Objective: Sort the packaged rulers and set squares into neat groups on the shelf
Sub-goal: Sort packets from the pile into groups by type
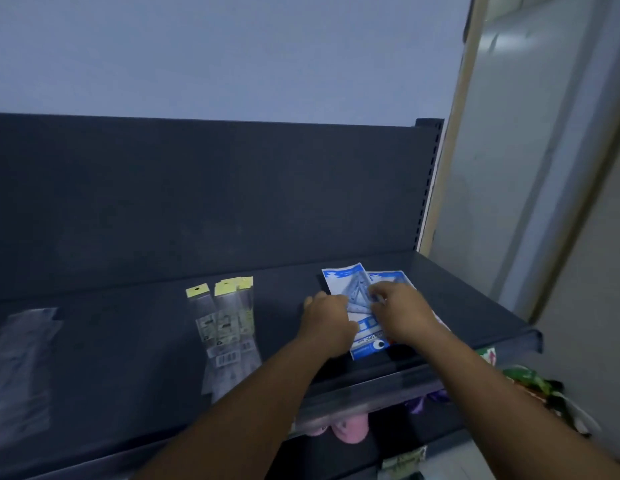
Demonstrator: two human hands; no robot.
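Both hands rest on the blue set-square packs [350,289] at the shelf's [128,341] right end: left hand [327,322] on their left edge, right hand [400,311] pressing on top (grip unclear). Yellow-topped ruler packs [227,323] lie well left; clear packs [23,358] far left.

You've got two blue set-square packs [350,289] showing under your hands, maybe more hidden; yellow-header ruler packs [225,323], three or four, overlap blurs the count; one clear stack [21,358] far left, count unreadable.
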